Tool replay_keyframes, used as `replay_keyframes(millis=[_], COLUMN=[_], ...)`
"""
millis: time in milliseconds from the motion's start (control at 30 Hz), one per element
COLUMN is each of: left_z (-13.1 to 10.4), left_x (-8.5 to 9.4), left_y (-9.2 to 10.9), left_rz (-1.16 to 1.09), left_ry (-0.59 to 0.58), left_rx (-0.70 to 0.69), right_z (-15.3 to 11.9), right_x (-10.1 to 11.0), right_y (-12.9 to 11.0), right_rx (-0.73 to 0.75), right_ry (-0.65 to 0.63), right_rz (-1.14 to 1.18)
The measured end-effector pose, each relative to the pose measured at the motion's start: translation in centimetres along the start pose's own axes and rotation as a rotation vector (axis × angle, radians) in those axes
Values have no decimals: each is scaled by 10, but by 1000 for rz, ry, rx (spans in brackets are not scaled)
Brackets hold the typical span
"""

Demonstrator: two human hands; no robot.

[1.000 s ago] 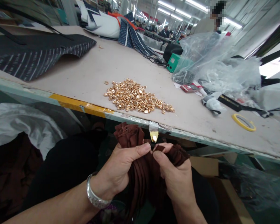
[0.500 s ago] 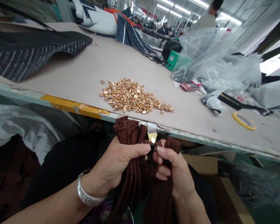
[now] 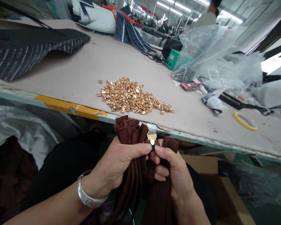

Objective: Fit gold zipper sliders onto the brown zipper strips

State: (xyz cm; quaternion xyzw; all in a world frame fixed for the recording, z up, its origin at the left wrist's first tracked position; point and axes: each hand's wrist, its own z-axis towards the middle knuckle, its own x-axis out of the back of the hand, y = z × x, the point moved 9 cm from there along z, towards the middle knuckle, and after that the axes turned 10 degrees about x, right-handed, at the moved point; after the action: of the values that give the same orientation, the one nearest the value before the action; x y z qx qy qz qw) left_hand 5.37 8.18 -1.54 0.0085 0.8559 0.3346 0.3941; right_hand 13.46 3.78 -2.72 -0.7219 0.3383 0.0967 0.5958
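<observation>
My left hand (image 3: 121, 161) is closed around a thick bundle of dark brown zipper tapes (image 3: 131, 134), their cut ends up and their lengths hanging down. A second, thinner bundle of brown tapes (image 3: 170, 145) is gripped in my right hand (image 3: 175, 165). Both thumbs point inward, almost meeting. Just above them, at the table's front edge, shines a small metal piece (image 3: 152, 142) below a yellow-taped spot (image 3: 152, 137). Brown tape runs between the fingertips beneath it; its exact contact with the metal is hidden. Behind lies a heap of small gold zipper sliders (image 3: 133, 95).
A yellow tape roll (image 3: 244, 121) lies on the table (image 3: 201, 125) at right. Clear plastic bags (image 3: 215, 59) and a green box (image 3: 172, 59) stand behind it. Dark striped material (image 3: 37, 51) covers the left. An open cardboard box (image 3: 229, 200) sits below, and a person stands far back.
My right hand has shifted slightly left with its bundle, and its thumb is now closer to the left thumb and the small metal piece. My left hand stays nearly in place.
</observation>
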Motion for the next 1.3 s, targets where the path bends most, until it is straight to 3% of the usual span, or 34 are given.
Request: replay_keyframes(millis=[467, 733, 1300], left_z=[-4, -4, -6], left_x=[0, 2, 6], left_y=[22, 13, 13], left_rz=[287, 174, 130], left_ry=[108, 64, 95], left_rx=[-243, -194, -212], right_z=[-1, -1, -2], right_x=[-3, 2, 0], right_y=[-4, 7, 4], right_rx=[77, 44, 25], right_ry=[60, 45, 21], right_rz=[-28, 0, 12])
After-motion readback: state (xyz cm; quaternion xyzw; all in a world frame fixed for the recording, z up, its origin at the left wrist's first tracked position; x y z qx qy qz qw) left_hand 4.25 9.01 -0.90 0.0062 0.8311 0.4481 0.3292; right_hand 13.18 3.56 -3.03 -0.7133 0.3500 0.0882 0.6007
